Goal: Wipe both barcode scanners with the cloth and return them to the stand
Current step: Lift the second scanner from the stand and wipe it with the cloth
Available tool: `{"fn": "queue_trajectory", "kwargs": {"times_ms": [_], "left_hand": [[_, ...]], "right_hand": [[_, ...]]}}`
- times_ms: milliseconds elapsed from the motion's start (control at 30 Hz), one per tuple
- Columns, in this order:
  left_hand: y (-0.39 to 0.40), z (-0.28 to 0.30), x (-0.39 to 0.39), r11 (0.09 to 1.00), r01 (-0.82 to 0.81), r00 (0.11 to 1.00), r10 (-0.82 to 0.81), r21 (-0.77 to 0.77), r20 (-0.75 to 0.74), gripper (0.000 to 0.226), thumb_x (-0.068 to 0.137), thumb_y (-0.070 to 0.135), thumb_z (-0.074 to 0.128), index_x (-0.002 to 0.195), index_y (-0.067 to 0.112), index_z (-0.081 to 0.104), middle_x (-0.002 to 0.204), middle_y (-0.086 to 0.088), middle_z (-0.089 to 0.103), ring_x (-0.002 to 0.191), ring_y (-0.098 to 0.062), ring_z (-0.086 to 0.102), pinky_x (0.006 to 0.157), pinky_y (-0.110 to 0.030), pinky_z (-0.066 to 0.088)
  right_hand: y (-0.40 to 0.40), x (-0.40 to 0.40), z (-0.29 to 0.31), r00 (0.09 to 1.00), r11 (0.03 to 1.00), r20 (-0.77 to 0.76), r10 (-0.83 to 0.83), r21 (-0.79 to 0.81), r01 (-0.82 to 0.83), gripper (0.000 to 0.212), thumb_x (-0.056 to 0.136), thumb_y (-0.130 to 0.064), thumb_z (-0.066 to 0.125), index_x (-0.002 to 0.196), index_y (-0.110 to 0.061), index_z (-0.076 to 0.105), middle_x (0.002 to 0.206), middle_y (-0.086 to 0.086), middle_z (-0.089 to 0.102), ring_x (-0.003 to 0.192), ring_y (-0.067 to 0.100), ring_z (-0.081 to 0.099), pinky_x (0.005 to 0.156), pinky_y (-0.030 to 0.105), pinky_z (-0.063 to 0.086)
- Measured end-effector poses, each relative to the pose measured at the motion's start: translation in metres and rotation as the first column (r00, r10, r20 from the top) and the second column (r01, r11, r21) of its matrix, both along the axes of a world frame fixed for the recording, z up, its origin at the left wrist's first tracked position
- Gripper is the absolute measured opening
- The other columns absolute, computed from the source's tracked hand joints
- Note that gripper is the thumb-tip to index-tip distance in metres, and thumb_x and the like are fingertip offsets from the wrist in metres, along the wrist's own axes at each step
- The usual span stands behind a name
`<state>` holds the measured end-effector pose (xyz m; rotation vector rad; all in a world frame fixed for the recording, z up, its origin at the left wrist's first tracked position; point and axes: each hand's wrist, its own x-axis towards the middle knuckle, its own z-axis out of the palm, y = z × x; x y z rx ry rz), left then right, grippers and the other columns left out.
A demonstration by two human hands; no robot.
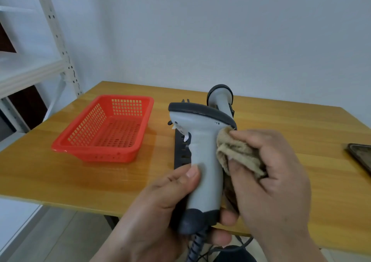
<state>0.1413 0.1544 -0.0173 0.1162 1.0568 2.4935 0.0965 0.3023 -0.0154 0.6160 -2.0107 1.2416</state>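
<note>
My left hand [160, 205] grips the handle of a grey barcode scanner [202, 141] with a dark head rim, held upright above the table's front edge. Its coiled cable [195, 245] hangs down below the handle. My right hand [269, 177] holds a bunched tan cloth [236, 153] pressed against the right side of the scanner, just under the head. A second grey scanner [220, 97] sits behind it in the black slotted stand [181, 149], which is mostly hidden by the held scanner.
An empty red plastic basket [104, 129] sits on the wooden table [60, 173] to the left. A dark phone [361, 155] lies at the right edge. White metal shelving [40, 67] stands at the far left against the wall.
</note>
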Motion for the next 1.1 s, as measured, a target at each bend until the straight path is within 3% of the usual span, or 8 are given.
{"fn": "queue_trajectory", "kwargs": {"times_ms": [233, 433, 567, 667, 833, 967, 1033, 1100], "left_hand": [[-0.002, -0.011, -0.005, 0.923, -0.292, 0.955, 0.297, -0.25, -0.022, 0.026, 0.075, 0.033, 0.067, 0.085, 0.009, 0.073, 0.072, -0.004, 0.072, 0.062, -0.016, 0.068, 0.055, -0.029, 0.056], [0.011, -0.012, -0.006, 0.951, -0.28, 0.954, 0.291, -0.128, 0.076, 0.032, 0.071, 0.023, 0.074, 0.093, 0.0, 0.071, 0.066, -0.019, 0.056, 0.046, -0.025, 0.051, 0.037, -0.026, 0.044], [0.005, -0.007, -0.002, 0.969, -0.245, 0.962, 0.248, -0.039, 0.111, 0.042, 0.065, 0.039, 0.069, 0.091, 0.006, 0.073, 0.066, -0.012, 0.061, 0.048, -0.023, 0.059, 0.039, -0.025, 0.048], [-0.004, -0.015, -0.002, 0.922, -0.34, 0.937, 0.348, -0.183, 0.012, 0.029, 0.073, 0.042, 0.06, 0.071, 0.018, 0.076, 0.065, 0.002, 0.071, 0.057, -0.009, 0.068, 0.049, -0.022, 0.055], [0.005, -0.013, -0.007, 0.939, -0.322, 0.931, 0.337, -0.119, 0.139, 0.043, 0.061, 0.043, 0.071, 0.083, 0.006, 0.076, 0.063, -0.013, 0.058, 0.045, -0.022, 0.051, 0.036, -0.027, 0.044], [-0.001, -0.012, -0.005, 0.966, -0.226, 0.955, 0.195, 0.122, 0.223, 0.061, 0.073, 0.042, 0.072, 0.12, 0.003, 0.065, 0.081, -0.01, 0.054, 0.073, -0.021, 0.051, 0.071, -0.033, 0.041], [-0.003, -0.018, -0.005, 0.967, -0.226, 0.95, 0.193, 0.116, 0.245, 0.068, 0.074, 0.044, 0.072, 0.123, -0.001, 0.059, 0.076, -0.009, 0.052, 0.066, -0.02, 0.052, 0.063, -0.031, 0.045], [0.001, -0.019, -0.004, 0.971, -0.238, 0.942, 0.225, 0.024, 0.248, 0.056, 0.068, 0.044, 0.071, 0.099, -0.002, 0.067, 0.062, -0.013, 0.052, 0.044, -0.021, 0.05, 0.038, -0.026, 0.045]], "right_hand": [[-0.001, 0.031, -0.002, 0.989, 0.954, 0.033, 0.142, 0.26, -0.146, 0.032, 0.067, -0.006, 0.068, 0.093, -0.023, 0.075, 0.097, -0.01, 0.061, 0.082, 0.0, 0.06, 0.07, 0.002, 0.042], [0.0, -0.001, 0.008, 0.999, 0.976, -0.042, -0.035, 0.212, 0.043, 0.029, 0.076, -0.003, 0.063, 0.103, -0.009, 0.07, 0.101, -0.001, 0.057, 0.094, -0.001, 0.053, 0.082, 0.001, 0.036], [-0.01, 0.034, 0.001, 0.997, 0.963, -0.033, 0.064, 0.265, -0.053, 0.028, 0.077, -0.009, 0.061, 0.1, -0.019, 0.073, 0.1, -0.005, 0.058, 0.088, 0.002, 0.056, 0.078, 0.004, 0.039], [-0.012, 0.045, -0.004, 0.987, 0.926, -0.003, 0.16, 0.348, -0.149, 0.023, 0.084, -0.022, 0.057, 0.101, -0.031, 0.069, 0.099, -0.011, 0.056, 0.083, -0.001, 0.053, 0.074, 0.003, 0.037], [-0.004, 0.017, -0.004, 1.0, 0.976, 0.001, 0.01, 0.22, -0.01, 0.037, 0.074, 0.0, 0.063, 0.107, -0.015, 0.068, 0.104, -0.004, 0.056, 0.092, -0.001, 0.054, 0.078, 0.002, 0.038], [-0.014, 0.047, -0.015, 0.992, 0.966, -0.024, 0.121, 0.234, -0.112, 0.023, 0.083, -0.018, 0.064, 0.104, -0.026, 0.067, 0.105, -0.009, 0.057, 0.092, -0.002, 0.055, 0.078, 0.004, 0.04], [-0.013, 0.04, -0.017, 0.994, 0.961, -0.03, 0.106, 0.258, -0.095, 0.028, 0.081, -0.011, 0.067, 0.105, -0.024, 0.067, 0.104, -0.008, 0.057, 0.092, -0.001, 0.055, 0.081, 0.004, 0.038], [-0.01, 0.02, -0.011, 0.997, 0.967, -0.069, 0.037, 0.256, -0.019, 0.031, 0.078, -0.005, 0.061, 0.106, -0.014, 0.068, 0.103, -0.001, 0.055, 0.091, 0.004, 0.053, 0.083, 0.003, 0.036]]}}
